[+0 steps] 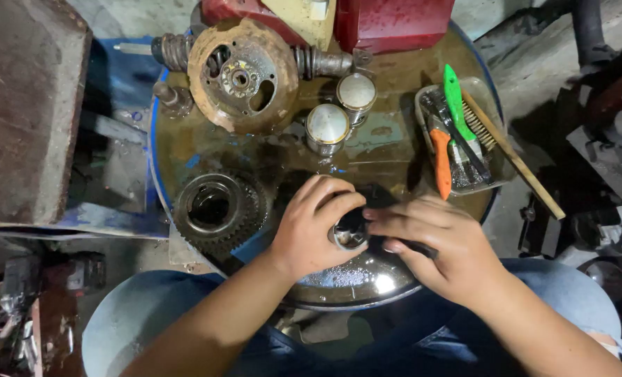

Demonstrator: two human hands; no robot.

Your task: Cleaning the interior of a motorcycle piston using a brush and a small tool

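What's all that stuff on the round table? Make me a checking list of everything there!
Surface: round blue drum top, wet and oily.
Job's things: small metal part over a shiny bowl.
Clutter: two pistons, rusty flywheel, dark gear, tray with green brush and orange-handled tool.
Grippers: left hand grips the part; right hand touches it.
Cables: nothing seen.
Surroundings: red engine casing, wooden block, floor scrap.
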